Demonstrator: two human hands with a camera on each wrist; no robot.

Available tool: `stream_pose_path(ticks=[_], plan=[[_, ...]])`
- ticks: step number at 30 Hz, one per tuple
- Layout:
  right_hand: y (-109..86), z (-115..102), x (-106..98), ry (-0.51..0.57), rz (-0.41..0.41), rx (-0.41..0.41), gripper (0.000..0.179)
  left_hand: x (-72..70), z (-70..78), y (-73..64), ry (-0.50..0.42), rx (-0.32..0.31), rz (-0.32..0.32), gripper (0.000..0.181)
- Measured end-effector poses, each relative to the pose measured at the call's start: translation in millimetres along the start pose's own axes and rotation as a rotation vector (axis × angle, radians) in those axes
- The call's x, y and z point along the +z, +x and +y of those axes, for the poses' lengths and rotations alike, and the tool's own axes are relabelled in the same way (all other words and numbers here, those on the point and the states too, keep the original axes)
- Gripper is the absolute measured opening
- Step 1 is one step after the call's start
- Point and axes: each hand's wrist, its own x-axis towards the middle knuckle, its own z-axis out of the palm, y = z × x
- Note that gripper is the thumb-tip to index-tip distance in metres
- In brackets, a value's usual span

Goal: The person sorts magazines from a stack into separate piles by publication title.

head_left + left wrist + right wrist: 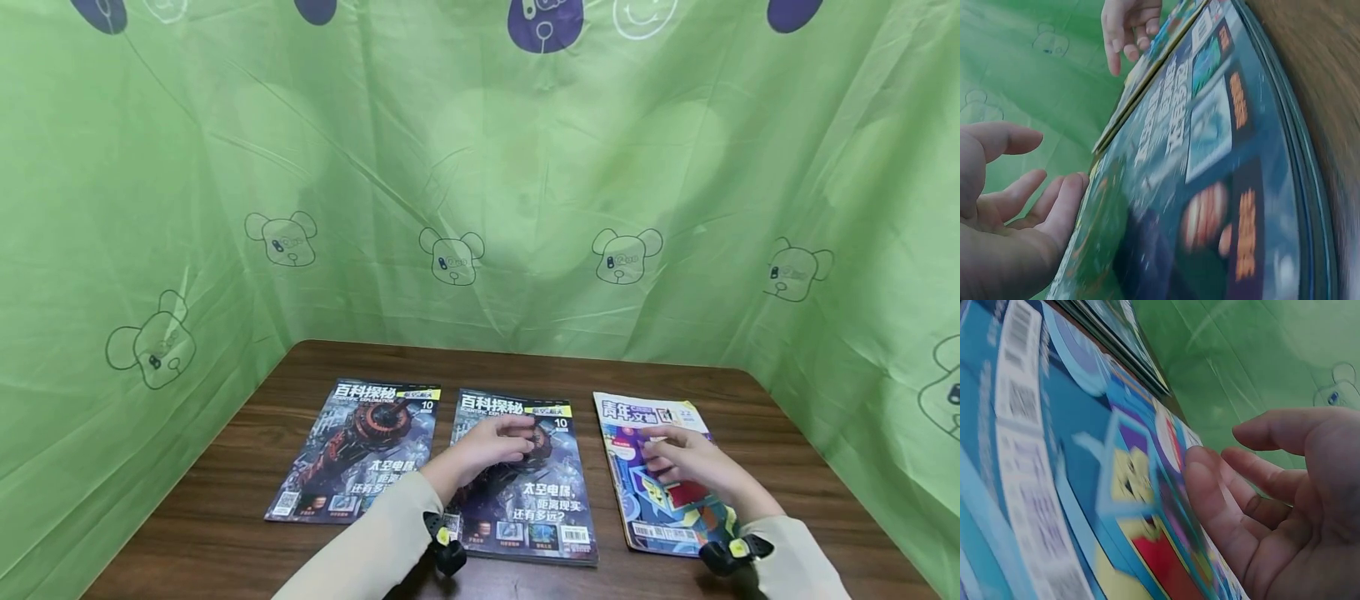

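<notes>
My left hand (483,450) is over the upper part of the middle magazine (551,508), a dark blue issue with a red-and-black machine on its cover. In the left wrist view that hand's fingers (1060,219) are loosely bent and apart, with nothing gripped, one fingertip right by the cover. My right hand (697,467) is over the right magazine (667,531), which has a purple and blue cartoon cover. Its fingers are relaxed, and in the right wrist view a fingertip (1200,465) overlaps the cover's far part. Both magazines lie face up.
Left of the middle magazine lies another with the same dark blue cover (337,437). All three rest on a brown wooden table (525,367). A green curtain (525,183) with bear drawings hangs behind the table and along its sides.
</notes>
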Motion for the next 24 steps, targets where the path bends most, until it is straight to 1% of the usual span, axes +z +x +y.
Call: stream_pose_path(ticks=[2,9,12,16,20,24], plan=[[3.5,-2,7,0.005,-0.009,-0.002,0.056,-6.6,0.5,-2.9,0.018,-0.003,0.003,0.050],[11.7,-11,27,-0.005,-0.026,-0.026,0.053,-29.4,4.0,-16.1,0.068,-0.003,-0.015,0.051],[13.7,-14,33,0.012,-0.024,-0.028,0.053,-38.5,5.7,-20.1,0.087,0.007,-0.014,0.051],[16.7,-16,40,0.048,-0.060,-0.053,0.054,-50.1,7.3,-25.6,0.113,0.020,-0.019,0.052],[20.6,-18,46,0.055,-0.103,-0.073,0.053,-61.0,8.2,-31.4,0.158,0.021,-0.006,0.052],[23.4,-21,51,0.052,-0.115,-0.070,0.050,-73.1,9.7,-37.2,0.200,0.004,0.021,0.051]])
